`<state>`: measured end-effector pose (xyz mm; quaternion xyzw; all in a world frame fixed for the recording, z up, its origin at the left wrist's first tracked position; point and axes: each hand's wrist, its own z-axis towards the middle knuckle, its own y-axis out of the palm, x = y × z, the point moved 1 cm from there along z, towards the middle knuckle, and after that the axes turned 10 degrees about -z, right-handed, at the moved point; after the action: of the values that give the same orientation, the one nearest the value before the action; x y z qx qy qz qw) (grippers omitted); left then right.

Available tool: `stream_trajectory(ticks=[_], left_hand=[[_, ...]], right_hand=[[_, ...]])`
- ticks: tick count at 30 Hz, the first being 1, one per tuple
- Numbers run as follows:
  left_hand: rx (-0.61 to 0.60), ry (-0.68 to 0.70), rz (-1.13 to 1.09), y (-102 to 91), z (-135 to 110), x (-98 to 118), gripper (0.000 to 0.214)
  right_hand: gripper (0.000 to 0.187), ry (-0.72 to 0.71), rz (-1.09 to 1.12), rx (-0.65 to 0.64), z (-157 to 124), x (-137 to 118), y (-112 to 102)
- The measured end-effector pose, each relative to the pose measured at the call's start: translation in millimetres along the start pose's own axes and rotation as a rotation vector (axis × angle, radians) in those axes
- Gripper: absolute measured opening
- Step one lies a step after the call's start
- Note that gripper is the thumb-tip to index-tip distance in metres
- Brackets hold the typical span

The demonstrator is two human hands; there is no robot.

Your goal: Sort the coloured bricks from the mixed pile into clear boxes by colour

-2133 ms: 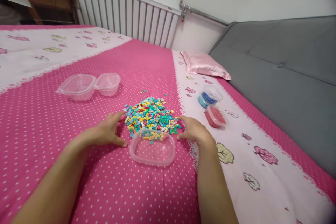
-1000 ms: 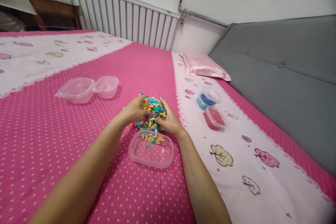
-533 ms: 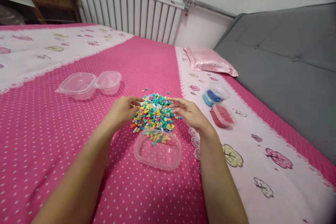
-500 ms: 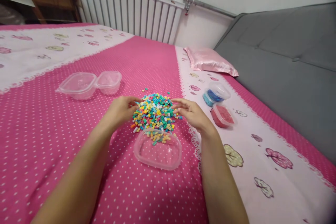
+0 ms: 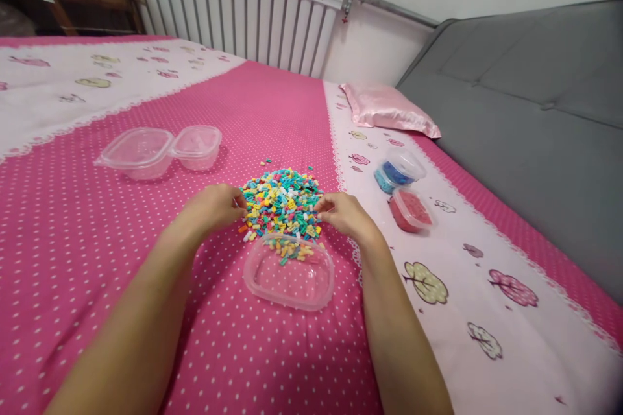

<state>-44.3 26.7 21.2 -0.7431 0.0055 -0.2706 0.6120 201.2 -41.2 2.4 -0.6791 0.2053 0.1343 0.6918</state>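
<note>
A heap of tiny multicoloured building bricks [image 5: 282, 201] lies on the pink dotted bedspread between my hands. At its left edge, my left hand [image 5: 217, 207] has its fingers curled in towards the thumb. My right hand [image 5: 343, 213] is at the right edge, fingertips bent and drawn together with the thumb. Whatever small thing either hand pinches, if any, is too small or hidden to make out. A clear plastic container [image 5: 289, 282] stands in front of the heap, with some bricks visible through its far wall.
Two joined clear containers [image 5: 146, 154] stand at the left. On the right are a lidded tub of red pieces [image 5: 409, 211] and stacked tubs of blue pieces [image 5: 396, 172]. Farther back lie a pink pillow [image 5: 389, 109], a grey headboard [image 5: 525, 91] and a radiator [image 5: 233, 6].
Both hands have come nearer to me along the sides of the heap, and their stretched fingers have curled in. The view has shifted slightly.
</note>
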Motion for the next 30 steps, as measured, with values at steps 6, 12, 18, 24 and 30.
stream_trajectory(ticks=[6,12,18,24,30], left_hand=[[0.031,-0.016,-0.006,-0.2,-1,-1,0.023],[0.05,-0.011,-0.03,-0.5,-1,3,0.02],[0.088,0.026,-0.072,0.9,-1,8,0.021],[0.097,0.127,-0.182,14.2,3,19,0.024],[0.156,0.103,-0.228,30.0,10,23,0.029]], right_hand=[[0.013,-0.03,0.006,-0.028,4,-4,12],[0.008,-0.037,-0.01,0.004,8,-6,20],[0.018,-0.026,-0.013,0.051,5,-4,14],[0.022,0.0,0.014,0.108,3,-7,6],[0.022,0.003,0.018,0.086,1,-10,4]])
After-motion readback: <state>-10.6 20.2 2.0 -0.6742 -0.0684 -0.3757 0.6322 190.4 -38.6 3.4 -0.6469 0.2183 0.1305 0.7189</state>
